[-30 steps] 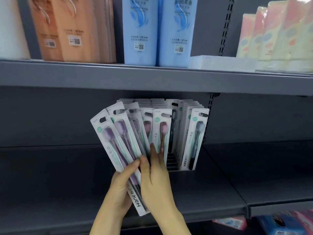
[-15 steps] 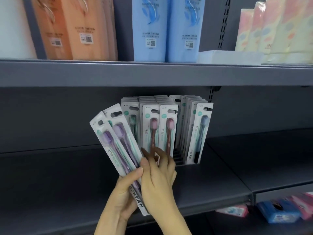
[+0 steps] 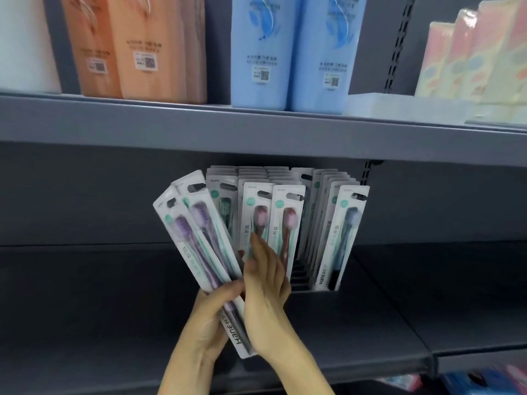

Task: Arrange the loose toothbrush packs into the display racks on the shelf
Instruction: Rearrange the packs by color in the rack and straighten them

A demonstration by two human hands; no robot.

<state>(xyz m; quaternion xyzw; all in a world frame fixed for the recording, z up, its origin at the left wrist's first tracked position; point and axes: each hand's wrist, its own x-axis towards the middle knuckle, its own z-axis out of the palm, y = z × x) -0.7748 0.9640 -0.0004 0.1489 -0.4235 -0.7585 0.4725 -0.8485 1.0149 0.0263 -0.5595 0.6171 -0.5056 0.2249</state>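
Toothbrush packs (image 3: 199, 252) fanned; right hand (image 3: 265, 286) hides their lower ends.

- Single head-worn wide-angle view, no second camera, so no overlap between views.
- Faces forward at a grey store shelf (image 3: 85, 309), about level with the shelf gap, pitched slightly down.
- Close range: both forearms enter from the bottom edge, left hand (image 3: 209, 317) and right hand (image 3: 266, 295) near frame centre.
- Upper shelf (image 3: 256, 132) edge runs across the upper-middle of the frame and bows slightly, probably lens distortion.
- Lower right corner is blurred.
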